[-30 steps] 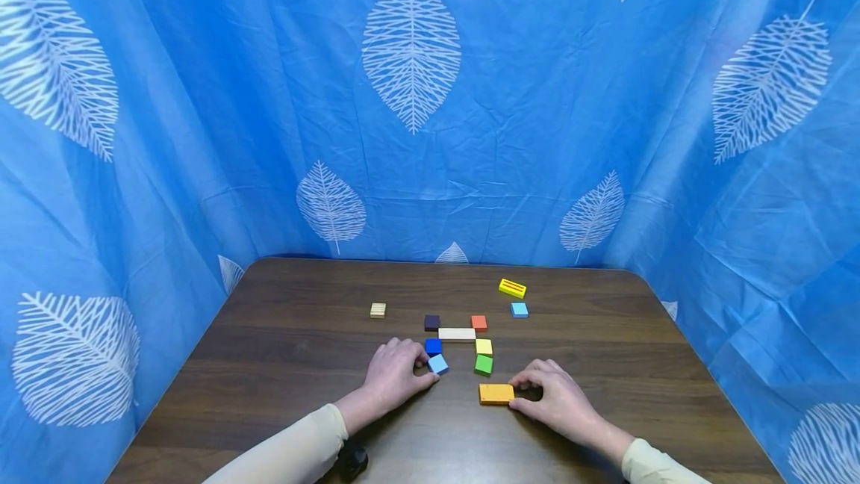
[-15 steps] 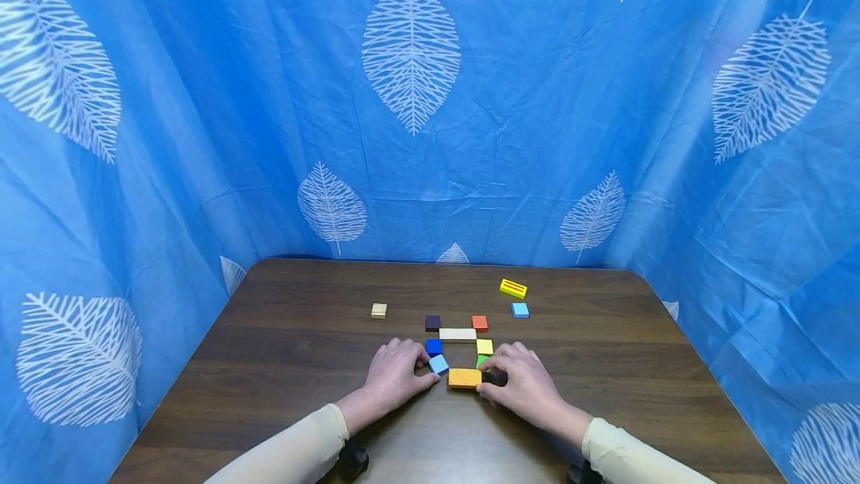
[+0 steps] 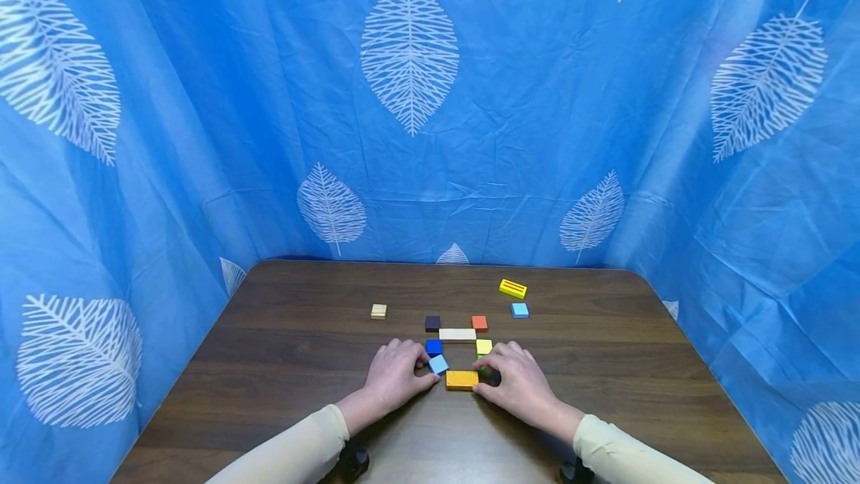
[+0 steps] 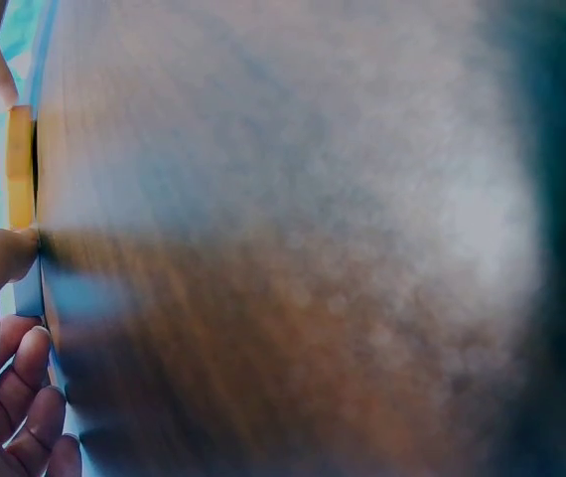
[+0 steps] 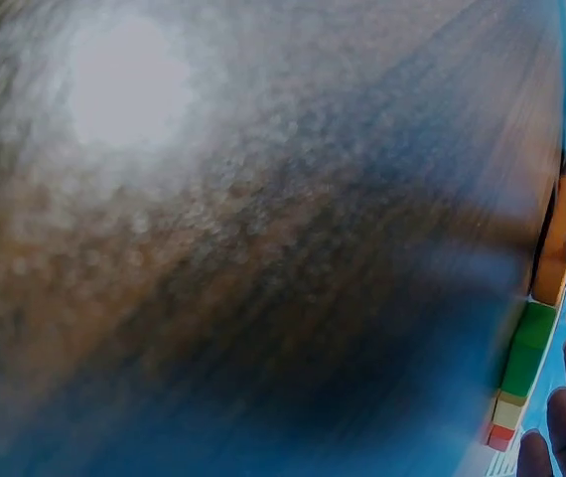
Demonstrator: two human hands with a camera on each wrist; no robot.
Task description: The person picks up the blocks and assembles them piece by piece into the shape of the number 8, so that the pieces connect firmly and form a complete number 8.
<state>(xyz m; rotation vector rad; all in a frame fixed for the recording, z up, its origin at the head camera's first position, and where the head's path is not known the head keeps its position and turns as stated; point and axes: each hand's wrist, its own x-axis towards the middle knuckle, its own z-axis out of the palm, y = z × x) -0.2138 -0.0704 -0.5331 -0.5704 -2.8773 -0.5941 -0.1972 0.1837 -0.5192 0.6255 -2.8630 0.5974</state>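
My left hand pinches a light blue square block, turned at an angle, between thumb and fingers. An orange rectangular block lies just to its front right, its right end held by the thumb and fingers of my right hand. Between the two hands, the left wrist view shows the orange block close to my left thumb. Behind the right fingers a green block is mostly hidden in the head view. A dark blue block sits behind the light blue one, and a pale yellow block behind the green.
A cream bar lies across, with a black block and a red block beyond its ends. Farther off are a wooden block, another light blue block and a yellow striped block. A blue curtain hangs behind the table.
My right hand has brought the orange block leftward and a little farther away, up near the light blue block. The right fingers now cover the green block. My left hand has stayed in place.
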